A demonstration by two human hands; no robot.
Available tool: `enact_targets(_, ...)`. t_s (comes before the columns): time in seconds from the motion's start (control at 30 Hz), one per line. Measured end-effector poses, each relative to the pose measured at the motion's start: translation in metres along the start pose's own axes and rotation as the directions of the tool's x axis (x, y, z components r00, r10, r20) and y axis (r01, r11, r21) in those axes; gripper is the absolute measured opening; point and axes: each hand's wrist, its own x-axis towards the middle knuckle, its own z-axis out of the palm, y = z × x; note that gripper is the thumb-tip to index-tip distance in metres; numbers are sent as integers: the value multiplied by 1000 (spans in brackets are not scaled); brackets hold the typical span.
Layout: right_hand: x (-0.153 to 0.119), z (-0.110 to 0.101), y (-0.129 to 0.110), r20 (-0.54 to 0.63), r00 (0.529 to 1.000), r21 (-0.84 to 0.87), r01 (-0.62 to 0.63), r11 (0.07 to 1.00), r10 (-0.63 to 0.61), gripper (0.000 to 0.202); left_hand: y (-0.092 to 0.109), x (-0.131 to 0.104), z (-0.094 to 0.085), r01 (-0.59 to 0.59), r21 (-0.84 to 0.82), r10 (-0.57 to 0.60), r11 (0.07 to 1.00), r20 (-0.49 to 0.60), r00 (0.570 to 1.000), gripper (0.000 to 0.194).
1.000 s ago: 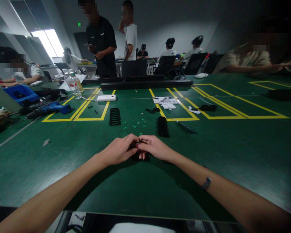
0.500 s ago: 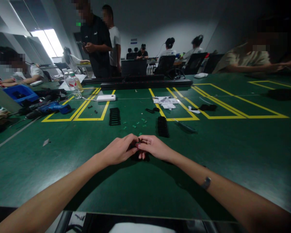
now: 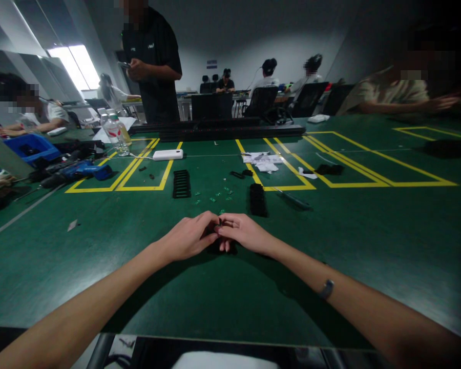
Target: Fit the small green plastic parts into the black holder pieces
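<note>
My left hand (image 3: 190, 234) and my right hand (image 3: 246, 233) meet fingertip to fingertip above the green table (image 3: 223, 297). Both are closed around something small and dark, too hidden between the fingers to name. Just beyond them lie several small green pieces (image 3: 213, 200). A black slotted part (image 3: 182, 184) rests behind my left hand, and a thicker black ribbed part (image 3: 257, 200) lies behind my right hand.
A white power bank (image 3: 168, 155), bottles (image 3: 117, 134) and a blue tool (image 3: 86, 170) are at the left. White papers (image 3: 265, 161) lie beyond the ribbed part. Long black bars (image 3: 230, 134) cross the far side. A person (image 3: 149, 61) stands behind them.
My hands hold nearly the same pose. The standing person in black has shifted slightly, and the second standing person behind is no longer visible.
</note>
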Motion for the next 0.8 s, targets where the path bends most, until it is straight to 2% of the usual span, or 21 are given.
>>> enact_targets(0.8,0,0,1,6,1000,12,-3,1000,3,25,-1,0,1,-9,-1,9,1000,-5,1000,19)
